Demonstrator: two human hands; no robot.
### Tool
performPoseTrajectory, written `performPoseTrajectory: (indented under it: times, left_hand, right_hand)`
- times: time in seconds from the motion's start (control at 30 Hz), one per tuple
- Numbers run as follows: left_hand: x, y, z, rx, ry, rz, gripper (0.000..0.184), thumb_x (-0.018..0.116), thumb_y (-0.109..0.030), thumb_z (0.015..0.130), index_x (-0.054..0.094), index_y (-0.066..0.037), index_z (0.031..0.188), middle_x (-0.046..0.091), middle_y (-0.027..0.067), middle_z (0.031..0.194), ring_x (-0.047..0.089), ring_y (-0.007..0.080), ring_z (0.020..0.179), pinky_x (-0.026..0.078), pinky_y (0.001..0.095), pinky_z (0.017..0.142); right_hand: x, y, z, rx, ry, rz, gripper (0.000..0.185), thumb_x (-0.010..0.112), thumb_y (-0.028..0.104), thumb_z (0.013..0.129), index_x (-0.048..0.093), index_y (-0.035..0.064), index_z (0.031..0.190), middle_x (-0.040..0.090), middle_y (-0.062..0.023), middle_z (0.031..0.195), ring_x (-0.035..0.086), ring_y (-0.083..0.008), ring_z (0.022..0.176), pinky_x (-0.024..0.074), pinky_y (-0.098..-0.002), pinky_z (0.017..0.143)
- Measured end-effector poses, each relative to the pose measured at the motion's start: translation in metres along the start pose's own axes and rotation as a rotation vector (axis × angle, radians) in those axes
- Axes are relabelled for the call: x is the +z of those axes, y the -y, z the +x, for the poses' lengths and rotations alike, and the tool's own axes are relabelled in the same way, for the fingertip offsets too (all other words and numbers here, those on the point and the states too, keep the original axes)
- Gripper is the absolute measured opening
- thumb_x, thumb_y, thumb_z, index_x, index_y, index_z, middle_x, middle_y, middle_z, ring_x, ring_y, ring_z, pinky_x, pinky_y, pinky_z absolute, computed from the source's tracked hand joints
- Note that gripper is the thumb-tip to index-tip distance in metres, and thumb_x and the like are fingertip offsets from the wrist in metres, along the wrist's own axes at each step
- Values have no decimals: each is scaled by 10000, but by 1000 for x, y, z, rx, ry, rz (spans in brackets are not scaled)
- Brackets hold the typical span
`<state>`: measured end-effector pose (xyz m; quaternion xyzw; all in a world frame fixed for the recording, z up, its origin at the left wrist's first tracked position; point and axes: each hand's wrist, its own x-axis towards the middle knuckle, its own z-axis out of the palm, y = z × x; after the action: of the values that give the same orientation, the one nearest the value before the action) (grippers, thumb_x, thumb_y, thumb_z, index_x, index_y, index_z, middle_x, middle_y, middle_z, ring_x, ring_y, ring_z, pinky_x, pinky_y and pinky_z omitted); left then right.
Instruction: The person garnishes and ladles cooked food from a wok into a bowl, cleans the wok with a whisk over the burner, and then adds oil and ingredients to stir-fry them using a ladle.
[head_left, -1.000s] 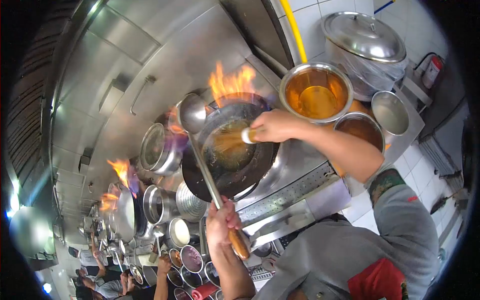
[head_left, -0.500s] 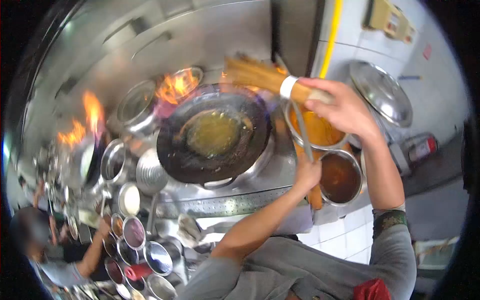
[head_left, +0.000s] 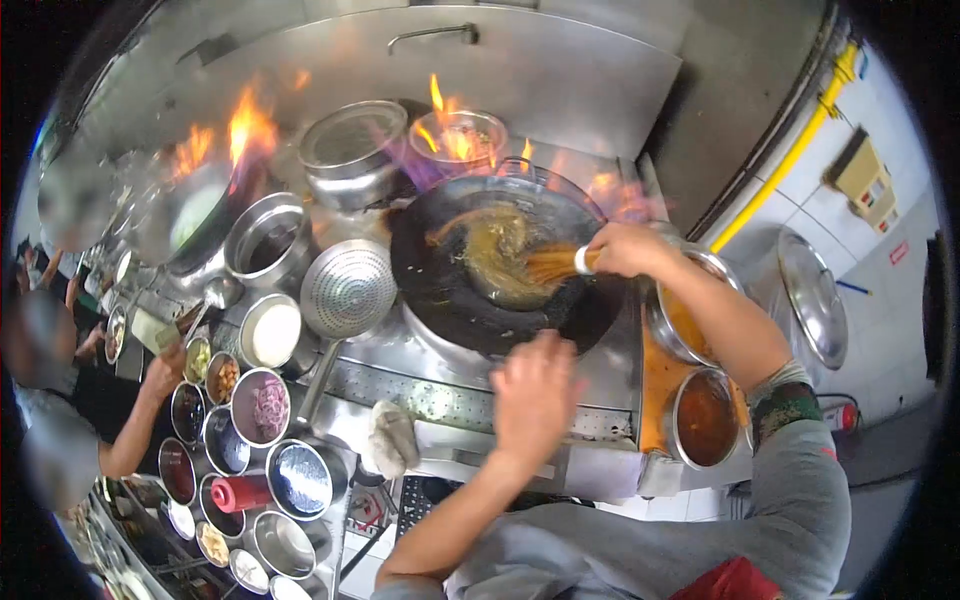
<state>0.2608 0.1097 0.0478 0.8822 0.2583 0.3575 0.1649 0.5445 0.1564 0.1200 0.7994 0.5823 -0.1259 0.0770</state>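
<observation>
My right hand [head_left: 630,250] grips a bamboo wok brush [head_left: 550,265] with a white band, its bristles down in the yellowish liquid inside the dark wok [head_left: 430,290]. Just in front of the wok's near rim is my left hand [head_left: 538,390], fingers stretched out, slightly blurred and holding nothing. I cannot tell whether its fingertips touch the rim. To the right of the wok stand a steel pot of orange liquid [head_left: 690,310], partly behind my right forearm, and a steel pot of reddish-brown sauce [head_left: 706,420].
Flames [head_left: 460,135] rise behind the wok. Left of it lie a perforated skimmer [head_left: 348,285], a lidded pot [head_left: 352,150] and a grey cloth [head_left: 392,440]. Several ingredient bowls, one with purple onion [head_left: 270,408], crowd the lower left, where a co-worker's hand [head_left: 165,368] reaches in.
My right hand has brought the brush down from above the orange pot into the wok. My left hand has let go of a metal handle and moved left. The view has shifted.
</observation>
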Motion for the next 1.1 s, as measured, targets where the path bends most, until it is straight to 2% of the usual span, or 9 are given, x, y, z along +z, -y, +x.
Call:
performPoseTrajectory:
  times: [0.1,0.27,0.43,0.47,0.57,0.8,0.93,1.03,1.1]
  left_hand:
    - [-7,24,-9,-112,137,31,310,745,-262,820,594,-49,988,537,144,963,517,346,937,401,481,808]
    - [4,57,-14,-16,117,-158,243,697,-235,867,595,-18,908,532,171,949,499,371,919,427,463,806]
    - [10,75,-7,36,122,-215,221,699,-197,871,589,-6,890,529,182,931,484,385,913,419,470,820]
    - [6,80,-9,29,146,-197,219,696,-199,873,590,-8,891,530,181,931,484,385,915,420,469,822]
    - [5,80,-7,6,135,-165,220,702,-209,872,597,-15,883,532,180,921,494,387,912,427,469,823]
    - [5,72,-5,-1,153,-124,228,705,-200,870,592,-2,882,535,179,907,504,389,892,428,476,805]
    - [3,66,3,37,155,-79,212,710,-172,862,588,0,869,538,180,871,507,390,859,424,476,786]
    - [3,63,3,45,179,-66,192,704,-159,863,590,-4,863,538,177,848,507,387,842,418,468,770]
    - [3,64,0,59,208,-44,194,694,-165,866,589,-2,864,542,185,872,513,392,857,429,480,764]
  right_hand:
    - [45,-17,49,11,-256,97,385,732,384,812,745,160,1125,739,-162,939,715,-296,906,544,-421,854]
    - [14,-15,46,-159,-4,158,405,736,382,804,733,171,1150,737,-166,951,711,-315,899,538,-422,874]
    - [54,17,60,-1,-273,273,424,754,356,795,716,191,1184,731,-161,1014,696,-346,950,538,-430,884]
    - [73,7,70,-196,-405,105,427,761,362,788,724,182,1173,728,-167,1032,698,-342,954,539,-425,883]
    - [40,-21,71,-187,-178,179,422,766,366,784,737,163,1152,728,-166,1035,706,-324,946,544,-412,861]
    - [56,3,64,-295,-236,280,428,768,359,786,724,142,1152,707,-176,1101,686,-339,1004,527,-414,918]
    - [65,29,89,-58,-187,719,428,708,339,835,704,123,1204,724,-116,795,683,-219,591,551,-356,574]
    - [69,63,41,-107,0,944,455,690,313,872,655,138,1291,689,-83,740,629,-129,528,483,-300,438]
    - [71,44,0,-337,-143,564,421,704,317,861,683,119,1232,725,-143,855,698,-272,682,558,-385,617]
